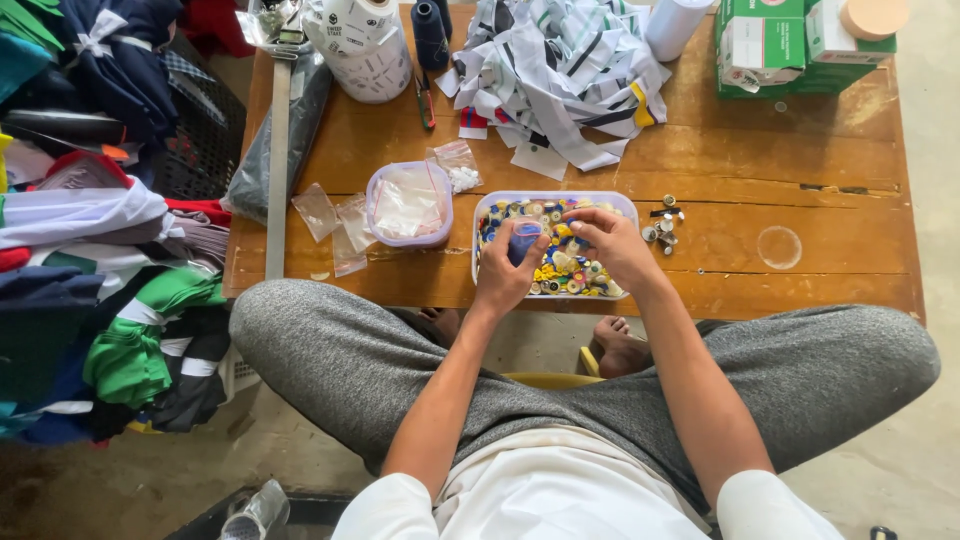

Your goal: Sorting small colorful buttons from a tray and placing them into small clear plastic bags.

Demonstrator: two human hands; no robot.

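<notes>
Left hand (503,272) closed around a small blue piece (523,240), maybe a bag or a cap, held just over the near left part of the tray (556,197). Right hand (612,245) close beside, fingertips (583,218) pinched together over the buttons (565,270), apparently picking one, though cannot tell if something is really between them. Better to keep the blue piece low over the tray, so that a dropped button falls back inside and not on the table (800,160). Better also to take one button at a time and not to push the small metal parts (662,228) lying just right of the tray. To the left of the tray, a lidded box (408,204) and some clear bags (335,222); farther back, a heap of striped cloth (560,70), a dark spool (430,30), green boxes (770,45). Hard to make out: the exact kind of the blue piece, mostly hidden by the fingers; the content of the lidded box. Clothes pile (90,220) on the left cut off by the edge.
</notes>
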